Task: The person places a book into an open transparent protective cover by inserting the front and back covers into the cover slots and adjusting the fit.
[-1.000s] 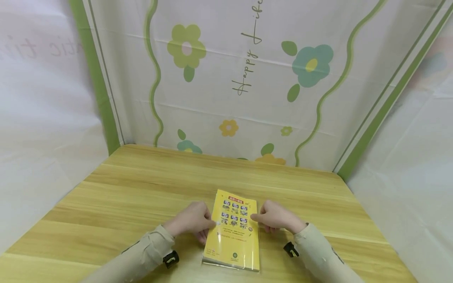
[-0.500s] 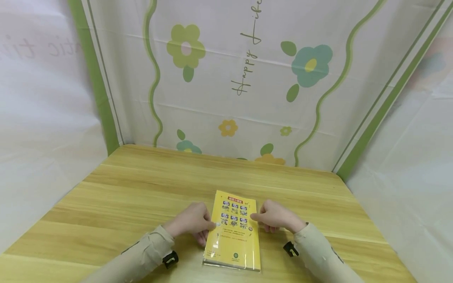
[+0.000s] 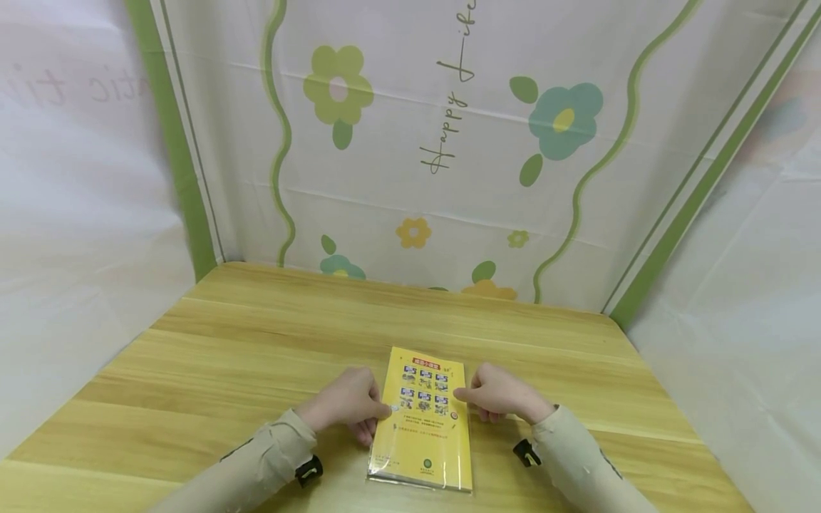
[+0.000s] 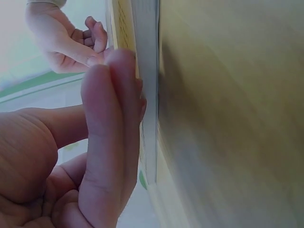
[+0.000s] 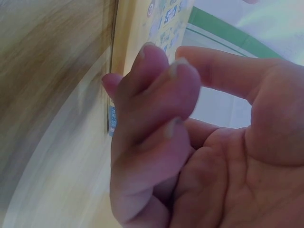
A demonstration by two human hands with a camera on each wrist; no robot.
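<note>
A yellow booklet (image 3: 423, 427) with small pictures on its cover lies flat on the wooden table (image 3: 256, 335), close to the near edge. My left hand (image 3: 351, 403) is at its left edge, thumb on the cover and curled fingers against the side. My right hand (image 3: 495, 393) is at the right edge, thumb tip on the cover and the other fingers curled beside it. The left wrist view shows my left hand's fingers (image 4: 107, 123) pressed to the booklet's edge (image 4: 148, 95), with my right hand (image 4: 66, 40) beyond. In the right wrist view my curled fingers (image 5: 152, 118) sit beside the booklet (image 5: 166, 23).
White flowered sheeting (image 3: 449, 142) with green stripes walls in the table at the back and on both sides. Bare wood (image 3: 288, 313) lies between the booklet and the back wall. Both beige sleeves (image 3: 256, 463) reach in from the near edge.
Hardly anything has moved. The booklet has crept a few pixels toward me, with both hands staying at its edges.
</note>
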